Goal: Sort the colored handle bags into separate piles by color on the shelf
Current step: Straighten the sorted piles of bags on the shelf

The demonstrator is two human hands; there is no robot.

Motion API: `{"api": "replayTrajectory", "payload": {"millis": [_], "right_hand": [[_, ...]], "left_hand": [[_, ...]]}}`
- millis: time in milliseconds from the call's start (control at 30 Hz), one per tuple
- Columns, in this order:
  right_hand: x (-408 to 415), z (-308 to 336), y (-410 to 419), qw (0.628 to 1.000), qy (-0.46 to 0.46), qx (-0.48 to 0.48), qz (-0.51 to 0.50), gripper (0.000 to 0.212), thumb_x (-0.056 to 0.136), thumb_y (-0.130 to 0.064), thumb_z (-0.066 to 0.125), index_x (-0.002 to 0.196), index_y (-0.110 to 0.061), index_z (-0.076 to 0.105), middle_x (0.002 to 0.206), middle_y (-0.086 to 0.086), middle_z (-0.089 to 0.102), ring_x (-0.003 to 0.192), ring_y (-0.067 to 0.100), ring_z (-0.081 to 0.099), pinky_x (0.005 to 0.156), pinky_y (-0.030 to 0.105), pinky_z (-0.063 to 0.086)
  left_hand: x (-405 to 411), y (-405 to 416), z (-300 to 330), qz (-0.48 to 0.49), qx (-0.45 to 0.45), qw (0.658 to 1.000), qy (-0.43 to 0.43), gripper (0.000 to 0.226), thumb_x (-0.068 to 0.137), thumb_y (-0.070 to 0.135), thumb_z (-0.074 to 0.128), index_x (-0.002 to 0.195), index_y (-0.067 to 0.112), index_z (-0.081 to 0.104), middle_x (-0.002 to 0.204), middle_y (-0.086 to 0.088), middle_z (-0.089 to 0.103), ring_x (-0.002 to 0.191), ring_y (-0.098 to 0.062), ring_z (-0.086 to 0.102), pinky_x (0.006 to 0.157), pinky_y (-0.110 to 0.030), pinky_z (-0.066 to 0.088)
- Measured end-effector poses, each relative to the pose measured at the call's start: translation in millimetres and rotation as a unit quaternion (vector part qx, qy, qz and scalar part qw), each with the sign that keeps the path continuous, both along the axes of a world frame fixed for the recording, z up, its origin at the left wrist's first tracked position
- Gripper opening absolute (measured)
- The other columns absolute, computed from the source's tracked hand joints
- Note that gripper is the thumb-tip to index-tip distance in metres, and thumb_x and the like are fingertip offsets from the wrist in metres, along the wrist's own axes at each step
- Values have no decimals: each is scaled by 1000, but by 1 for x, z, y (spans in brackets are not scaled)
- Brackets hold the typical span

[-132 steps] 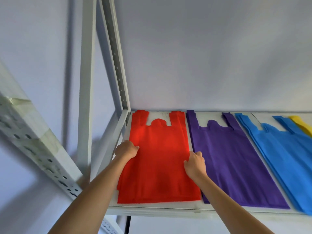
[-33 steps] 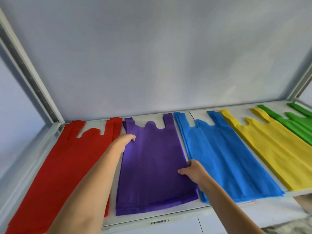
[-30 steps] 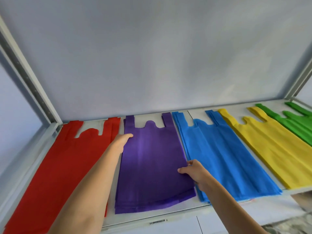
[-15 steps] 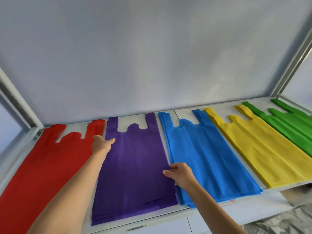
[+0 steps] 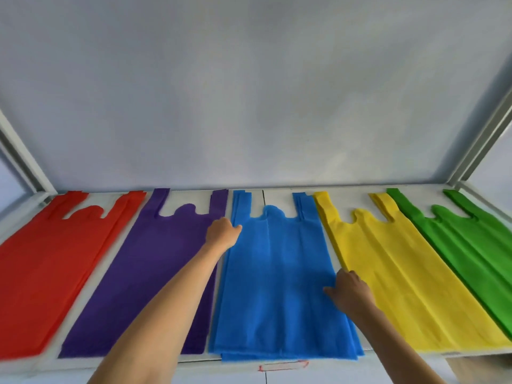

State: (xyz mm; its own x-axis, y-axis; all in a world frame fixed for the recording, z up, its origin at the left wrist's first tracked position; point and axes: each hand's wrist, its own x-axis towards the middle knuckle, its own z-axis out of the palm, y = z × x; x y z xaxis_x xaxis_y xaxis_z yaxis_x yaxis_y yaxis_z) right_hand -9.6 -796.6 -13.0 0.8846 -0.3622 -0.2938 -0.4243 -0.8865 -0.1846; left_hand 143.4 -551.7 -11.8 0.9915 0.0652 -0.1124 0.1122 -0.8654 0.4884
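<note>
Five flat piles of handle bags lie side by side on the white shelf (image 5: 182, 199): red (image 5: 44, 273), purple (image 5: 144, 273), blue (image 5: 274, 286), yellow (image 5: 401, 286) and green (image 5: 471, 250). Their handles point toward the back wall. My left hand (image 5: 223, 232) is at the blue pile's left edge near the handles, fingers curled onto it. My right hand (image 5: 350, 292) holds the blue pile's right edge lower down, thumb lying on top of the fabric. The blue pile's lower layers stick out slightly at the front.
A plain pale wall closes the back of the shelf. Grey metal uprights stand at the far left (image 5: 22, 164) and far right (image 5: 482, 145). A red pen mark (image 5: 282, 365) is on the shelf's front edge below the blue pile.
Both hands left the purple pile and moved right to the edges of the blue pile. The view has swung right, bringing the whole green pile into sight.
</note>
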Motion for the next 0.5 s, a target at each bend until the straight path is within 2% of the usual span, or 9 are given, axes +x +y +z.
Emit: {"api": "replayTrajectory", "payload": {"millis": [67, 133, 200, 233, 267, 333, 400, 467, 500], "right_hand": [[1, -1, -2, 1000, 9, 7, 13, 52, 93, -37, 54, 131, -4, 41, 133, 15, 44, 122, 30, 50, 94, 32, 43], [5, -2, -3, 999, 16, 32, 14, 53, 90, -36, 60, 129, -4, 43, 131, 13, 47, 118, 28, 53, 88, 33, 45], [11, -2, -6, 997, 26, 76, 4, 51, 85, -34, 65, 124, -5, 47, 121, 10, 53, 104, 24, 55, 72, 30, 43], [13, -2, -9, 994, 32, 101, -3, 50, 83, -33, 68, 121, -6, 49, 113, 8, 55, 94, 22, 53, 65, 28, 41], [15, -2, -12, 991, 38, 128, -12, 49, 80, -32, 70, 118, -6, 52, 104, 6, 55, 88, 20, 51, 61, 27, 39], [19, -6, -16, 981, 39, 186, -31, 46, 77, -28, 72, 112, -5, 54, 98, 4, 53, 85, 20, 50, 63, 28, 39], [22, -9, -19, 963, 8, 261, -68, 35, 77, -22, 71, 103, -7, 54, 97, 5, 52, 84, 20, 49, 65, 28, 39], [24, -8, -20, 923, -32, 359, -131, 20, 79, -14, 69, 90, -9, 53, 96, 8, 54, 80, 21, 50, 64, 30, 41], [25, -8, -21, 900, -45, 403, -158, 17, 81, -11, 67, 86, -10, 51, 96, 10, 55, 78, 21, 51, 63, 30, 42]], "left_hand": [[-2, -10, 0, 21, 19, 999, 28, 44, 94, 40, 52, 63, 10, 43, 74, -4, 54, 75, -22, 59, 68, -31, 46], [-3, -15, -1, 31, 24, 997, 60, 40, 91, 42, 57, 91, 2, 59, 95, -8, 61, 90, -24, 62, 74, -32, 47], [-4, -17, -3, 44, 16, 995, 89, 50, 88, 40, 62, 117, 0, 55, 107, -10, 63, 90, -23, 59, 75, -31, 46], [-4, -18, -5, 52, 5, 994, 96, 47, 87, 38, 64, 115, 1, 55, 103, -9, 62, 87, -22, 59, 74, -31, 44], [-3, -20, -8, 59, -12, 993, 97, 36, 86, 34, 66, 102, 3, 55, 92, -6, 58, 79, -19, 57, 73, -31, 43], [-3, -22, -11, 87, -58, 989, 103, 28, 86, 27, 65, 83, 9, 45, 75, 2, 44, 72, -16, 49, 73, -30, 41], [-2, -24, -11, 97, -95, 986, 101, 25, 88, 24, 61, 94, 12, 40, 76, 3, 40, 84, -20, 47, 77, -33, 42], [0, -24, -10, 109, -153, 977, 97, 27, 91, 23, 56, 111, 12, 43, 93, -1, 46, 90, -21, 45, 80, -35, 43], [1, -25, -9, 115, -180, 972, 94, 38, 93, 23, 54, 125, 7, 42, 102, -4, 44, 89, -19, 45, 79, -34, 41]]}}
